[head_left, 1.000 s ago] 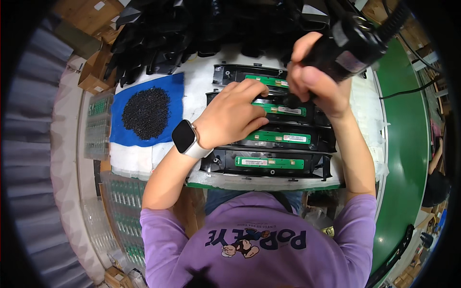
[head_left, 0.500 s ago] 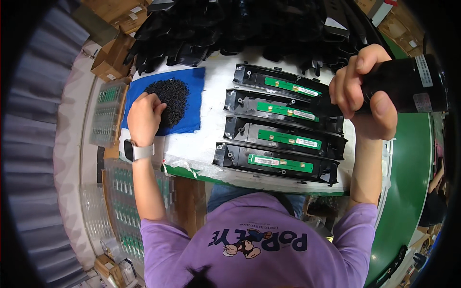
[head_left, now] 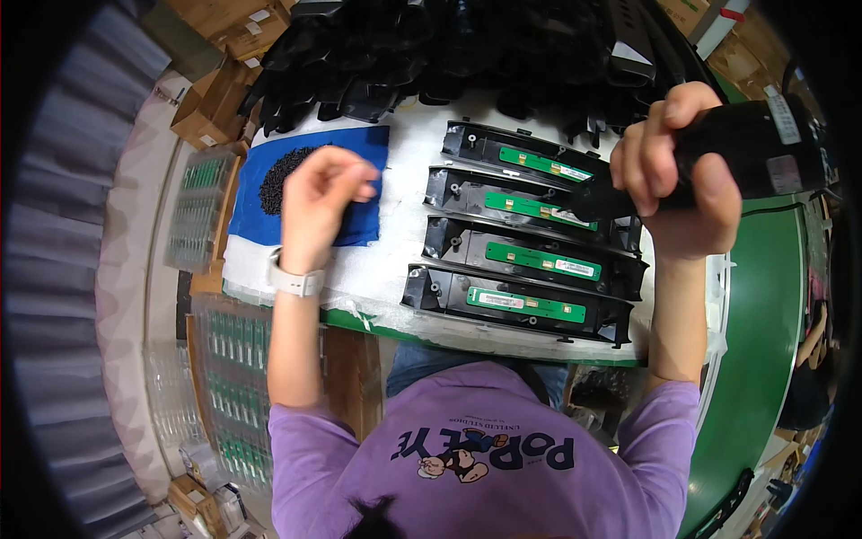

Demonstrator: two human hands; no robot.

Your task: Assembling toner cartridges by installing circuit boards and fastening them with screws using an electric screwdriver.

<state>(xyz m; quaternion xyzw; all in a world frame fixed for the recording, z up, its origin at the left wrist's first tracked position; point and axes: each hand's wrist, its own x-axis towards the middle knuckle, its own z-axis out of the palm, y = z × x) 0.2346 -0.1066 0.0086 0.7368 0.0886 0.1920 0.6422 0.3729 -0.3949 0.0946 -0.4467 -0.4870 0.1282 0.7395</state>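
Note:
My left hand (head_left: 316, 202) is raised over the right part of a blue cloth (head_left: 256, 227), thumb and fingertips pinched together. Whatever they hold is too small to make out. Beside it on the cloth lies a heap of tiny black screws (head_left: 280, 184), partly covered by the hand. My right hand (head_left: 673, 175) grips a black electric screwdriver (head_left: 745, 148), its front end pointing left over the right ends of the upper housings. Several long black plastic housings (head_left: 442, 235) lie in a stacked row, each with a green circuit board (head_left: 543, 260) inside.
Black plastic parts (head_left: 431, 54) are piled along the table's far side. White padding (head_left: 404, 162) covers the tabletop. Clear trays of green boards (head_left: 238, 395) stand at the left, near a cardboard box (head_left: 211, 103). A green surface (head_left: 763, 296) runs along the right.
My left hand has lifted off the screw heap and moved right, fingers still pinched. The screwdriver in my right hand has shifted slightly, its front end now lower over the housings.

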